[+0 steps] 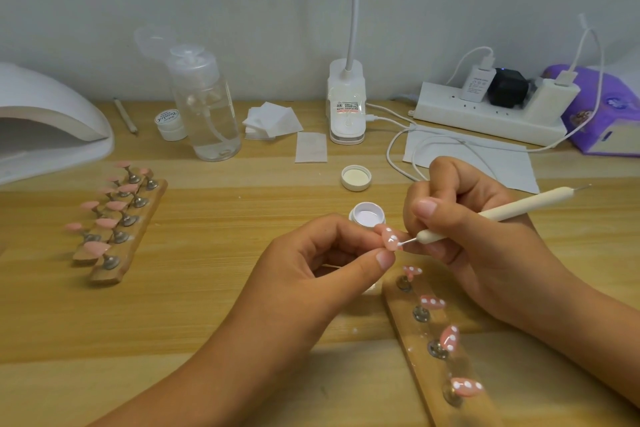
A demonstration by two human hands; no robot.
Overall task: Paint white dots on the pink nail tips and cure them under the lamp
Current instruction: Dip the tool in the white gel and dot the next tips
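Leftmost, the white domed curing lamp (52, 114) sat well apart from the work. Just right of it, two wooden strips (104, 276) carried plain pink tips (93, 248), glossy and undotted, on small metal studs. Toward the middle, the left hand (311, 253) pinched one pink nail tip (390, 239) between thumb and fingertips. Its long axis ran roughly away from the person, and white dots showed on its smooth curved face. Just behind it stood the open jar of white gel (367, 211). From the right, the right hand (478, 229) gripped the slim cream dotting tool (526, 203) pen-fashion, its fine metal point touching the tip's near end. Lower right, a third strip (426, 371) held four dotted tips (465, 386). By this layout, the lamp lay nearer the left hand.
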